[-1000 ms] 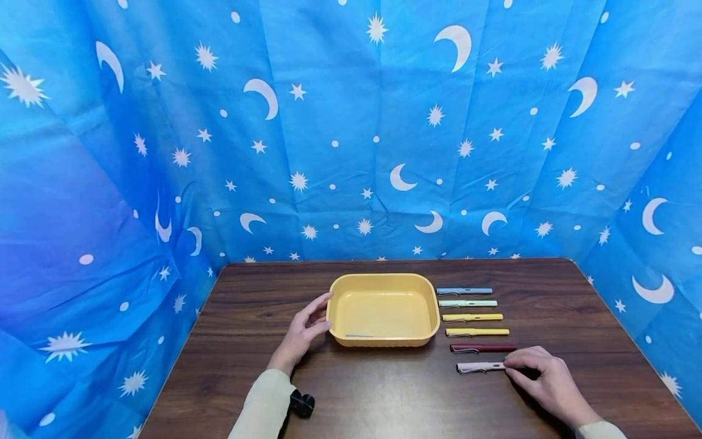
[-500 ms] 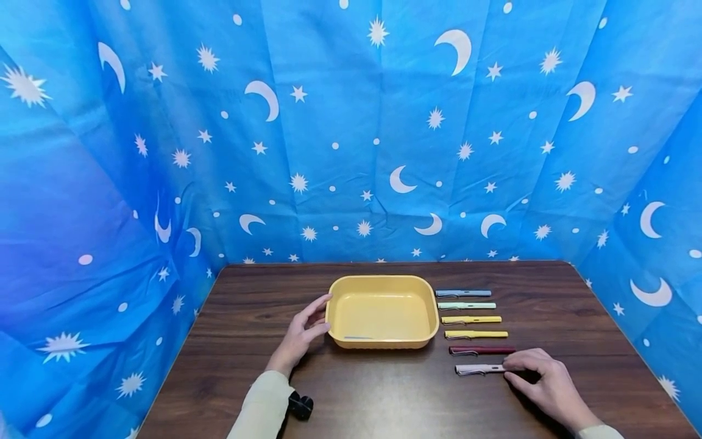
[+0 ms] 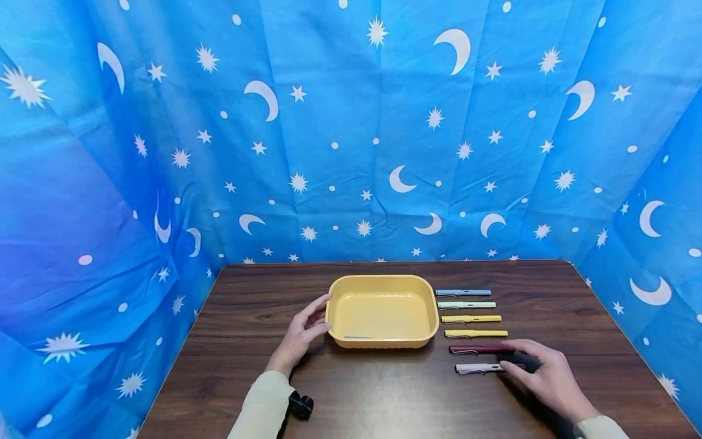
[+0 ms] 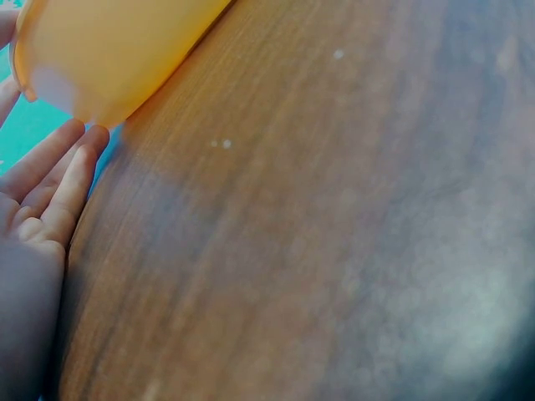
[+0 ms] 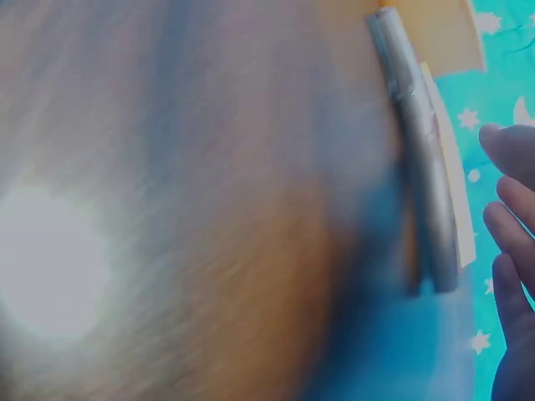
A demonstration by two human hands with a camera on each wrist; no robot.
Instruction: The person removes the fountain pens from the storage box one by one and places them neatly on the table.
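My left hand (image 3: 298, 336) touches the left side of a yellow tray (image 3: 382, 344) with extended fingers; the left wrist view has those fingertips at the tray's wall (image 4: 100, 83). My right hand (image 3: 551, 375) is at the right end of a pale pink pen (image 3: 477, 369), thumb and fingers spread apart. In the right wrist view this pen (image 5: 428, 175) lies apart from the fingers (image 5: 506, 225), gripped by nothing. Just behind it is a dark red pen (image 3: 474, 349), whose right end the index finger overlaps in the head view.
Behind the red pen lie two yellow pens (image 3: 476, 333), a pale green pen (image 3: 467, 305) and a blue-grey pen (image 3: 463, 292), in a row right of the tray. A thin blue-grey strip (image 3: 359, 338) shows inside the tray's near edge. A starry blue cloth (image 3: 340, 122) surrounds the brown table (image 3: 384, 396).
My right hand has let go of the pale pink pen, its thumb and fingers now spread apart. The left hand and the tray have stayed put.
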